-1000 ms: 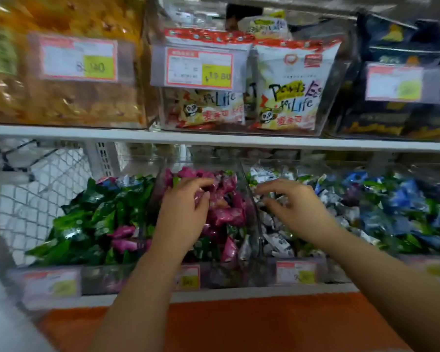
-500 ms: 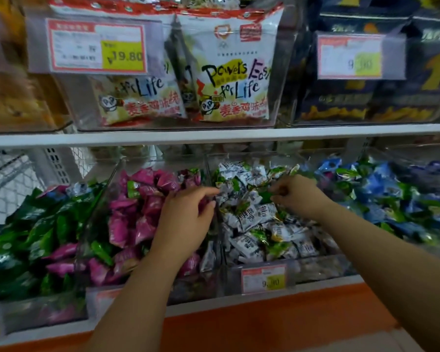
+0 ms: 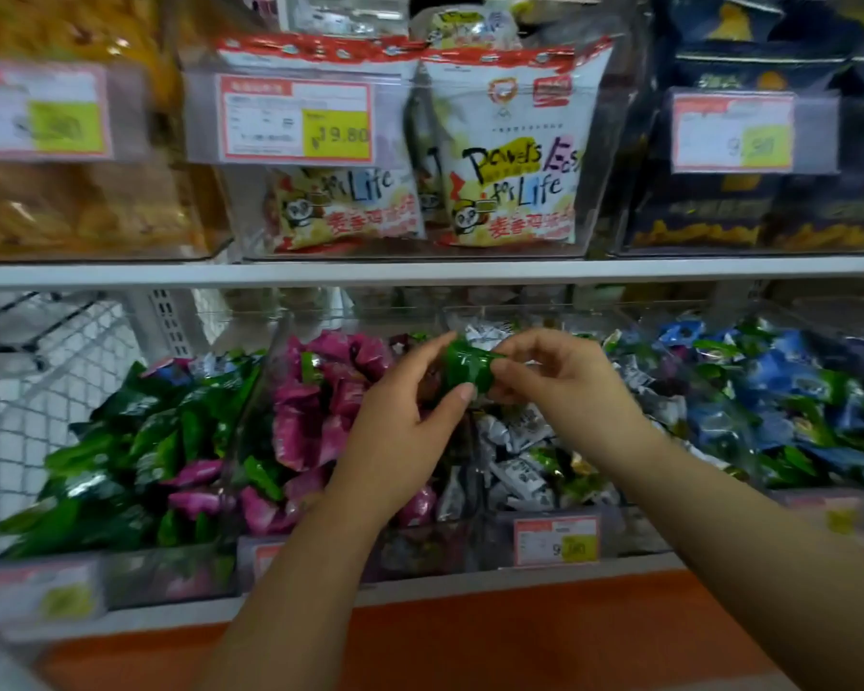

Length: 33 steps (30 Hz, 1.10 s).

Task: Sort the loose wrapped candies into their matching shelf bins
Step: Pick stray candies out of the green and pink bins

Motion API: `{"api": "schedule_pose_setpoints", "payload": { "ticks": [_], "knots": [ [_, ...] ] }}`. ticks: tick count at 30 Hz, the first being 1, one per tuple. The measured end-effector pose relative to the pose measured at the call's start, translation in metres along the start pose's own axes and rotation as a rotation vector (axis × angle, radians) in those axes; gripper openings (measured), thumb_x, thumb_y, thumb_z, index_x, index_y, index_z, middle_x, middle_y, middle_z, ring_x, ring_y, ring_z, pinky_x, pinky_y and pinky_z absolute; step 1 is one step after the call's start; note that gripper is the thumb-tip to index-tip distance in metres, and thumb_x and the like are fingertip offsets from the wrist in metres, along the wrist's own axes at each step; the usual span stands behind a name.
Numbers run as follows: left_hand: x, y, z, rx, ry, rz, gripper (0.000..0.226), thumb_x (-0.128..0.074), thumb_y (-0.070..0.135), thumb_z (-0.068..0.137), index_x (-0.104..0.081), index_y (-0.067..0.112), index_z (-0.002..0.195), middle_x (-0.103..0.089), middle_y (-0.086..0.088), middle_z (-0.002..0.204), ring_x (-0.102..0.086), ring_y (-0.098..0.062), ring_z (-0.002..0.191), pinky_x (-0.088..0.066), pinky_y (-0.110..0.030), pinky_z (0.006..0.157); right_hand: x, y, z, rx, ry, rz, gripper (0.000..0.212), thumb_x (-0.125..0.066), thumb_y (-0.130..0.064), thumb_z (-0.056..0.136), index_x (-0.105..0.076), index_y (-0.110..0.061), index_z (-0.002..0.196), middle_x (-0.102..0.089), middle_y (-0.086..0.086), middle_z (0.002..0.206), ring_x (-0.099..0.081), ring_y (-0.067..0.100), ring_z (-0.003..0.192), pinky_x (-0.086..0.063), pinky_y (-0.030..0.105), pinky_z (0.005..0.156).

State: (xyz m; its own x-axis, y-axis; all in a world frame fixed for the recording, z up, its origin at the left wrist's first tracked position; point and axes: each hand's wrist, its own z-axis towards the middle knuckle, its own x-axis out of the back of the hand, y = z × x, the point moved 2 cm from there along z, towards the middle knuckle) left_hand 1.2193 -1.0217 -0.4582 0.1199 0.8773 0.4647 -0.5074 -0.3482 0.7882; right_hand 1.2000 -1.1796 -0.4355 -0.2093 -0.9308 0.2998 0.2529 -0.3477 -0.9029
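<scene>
A green wrapped candy point(image 3: 465, 364) is pinched between my left hand point(image 3: 405, 431) and my right hand point(image 3: 564, 386), held above the divider between two clear bins. Left of it is the pink candy bin point(image 3: 310, 426), which also holds a few stray green pieces. Under my right hand lies the white candy bin point(image 3: 520, 456). The green candy bin point(image 3: 126, 456) sits at the far left with a few pink strays in it. A blue candy bin point(image 3: 769, 406), mixed with green pieces, is at the right.
Price tags point(image 3: 555, 540) hang on the bin fronts along the shelf edge point(image 3: 420, 588). The shelf above point(image 3: 420, 271) carries snack bags point(image 3: 510, 157) in clear boxes. A white wire mesh rack point(image 3: 31, 401) stands at the left.
My right hand has lifted a green candy out of the white bin and brought it to the left. My left hand rose from the pink bin to meet it; both now hold it.
</scene>
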Motion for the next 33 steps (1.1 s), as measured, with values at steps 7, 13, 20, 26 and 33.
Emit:
{"api": "schedule_pose_setpoints", "payload": {
  "ticks": [7, 13, 20, 26, 33],
  "knots": [
    [0.068, -0.03, -0.023, 0.157, 0.331, 0.15, 0.045, -0.057, 0.036, 0.092, -0.045, 0.025, 0.134, -0.057, 0.011, 0.121, -0.055, 0.001, 0.097, -0.042, -0.016, 0.084, -0.043, -0.001, 0.006, 0.077, -0.089, -0.465, 0.019, -0.061, -0.025, 0.091, -0.066, -0.021, 0.108, -0.063, -0.005, 0.096, -0.058, 0.011, 0.083, -0.044, 0.019, 0.069],
    [0.127, -0.073, -0.039, 0.344, 0.662, 0.274, 0.039, -0.064, 0.033, 0.087, -0.045, 0.01, 0.112, -0.062, -0.008, 0.112, -0.056, -0.018, 0.085, -0.042, -0.031, 0.065, -0.069, 0.007, 0.006, 0.128, -0.182, -0.656, 0.019, -0.059, -0.023, 0.093, -0.069, -0.023, 0.109, -0.066, -0.003, 0.111, -0.052, 0.002, 0.071, -0.037, 0.003, 0.052],
    [0.129, -0.08, -0.033, 0.342, 0.423, 0.463, 0.038, -0.058, 0.025, 0.093, -0.057, 0.015, 0.13, -0.042, -0.01, 0.146, -0.059, -0.027, 0.103, -0.041, -0.031, 0.095, -0.069, 0.009, 0.005, 0.09, -0.166, -0.613, 0.018, -0.06, -0.022, 0.092, -0.069, -0.027, 0.106, -0.061, -0.006, 0.115, -0.058, 0.011, 0.096, -0.039, 0.006, 0.071],
    [0.107, -0.061, -0.018, 0.132, 0.423, 0.449, 0.025, -0.059, 0.018, 0.091, -0.065, 0.016, 0.115, -0.059, -0.003, 0.121, -0.059, -0.022, 0.098, -0.043, -0.05, 0.098, -0.056, 0.007, 0.0, 0.169, -0.163, -0.567, 0.015, -0.062, -0.019, 0.09, -0.067, -0.029, 0.1, -0.058, -0.009, 0.104, -0.049, 0.002, 0.085, -0.035, -0.002, 0.068],
    [0.036, -0.021, 0.01, 0.04, 0.252, 0.342, 0.022, -0.054, 0.023, 0.095, -0.063, 0.024, 0.115, -0.063, 0.006, 0.086, -0.048, -0.004, 0.053, -0.038, -0.02, 0.053, -0.002, 0.025, -0.004, 0.148, -0.077, -0.648, 0.019, -0.059, -0.021, 0.092, -0.067, -0.021, 0.11, -0.061, -0.005, 0.116, -0.057, 0.008, 0.096, -0.039, 0.008, 0.076]
  ]
}}
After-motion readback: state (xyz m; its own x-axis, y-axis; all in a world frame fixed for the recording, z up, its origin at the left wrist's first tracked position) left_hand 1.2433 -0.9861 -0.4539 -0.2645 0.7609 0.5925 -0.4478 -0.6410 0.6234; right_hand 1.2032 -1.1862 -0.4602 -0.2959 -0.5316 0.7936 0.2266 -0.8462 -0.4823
